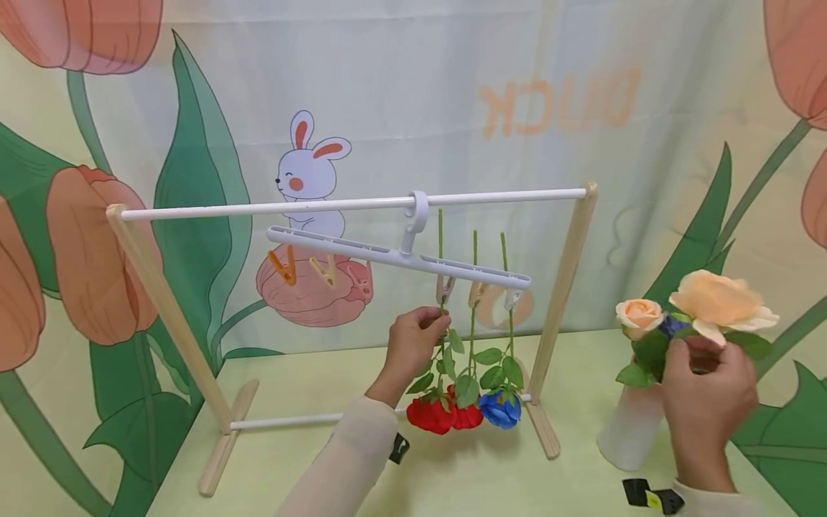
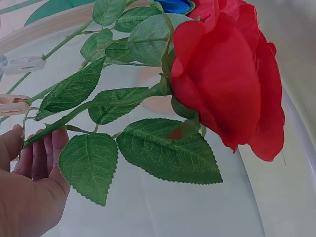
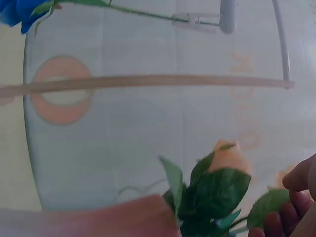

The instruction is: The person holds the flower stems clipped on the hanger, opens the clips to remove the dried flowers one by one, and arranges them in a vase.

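Observation:
My left hand (image 1: 413, 341) pinches the stem of a red rose (image 1: 429, 418) just below the pinkish clip (image 1: 445, 288). That rose hangs bloom-down from a white hanger (image 1: 362, 250), and its big red bloom and toothed leaves fill much of the left wrist view. Beside it hang a second red rose (image 1: 468, 417) and a blue rose (image 1: 500, 410), also upside down in clips. To the right, my right hand (image 1: 713, 391) pinches a large peach rose (image 1: 720, 301) under its bloom, above a white vase (image 1: 629, 431). A smaller peach rose (image 1: 639, 316) stands in the vase.
The hanger hooks over the white rod (image 1: 271, 209) of a wooden-legged rack and tilts down to the right. Orange (image 1: 284, 267), yellow (image 1: 324, 271) and pink (image 1: 360, 278) clips hang from its left half. A printed cloth backdrop (image 1: 420, 93) stands behind the table.

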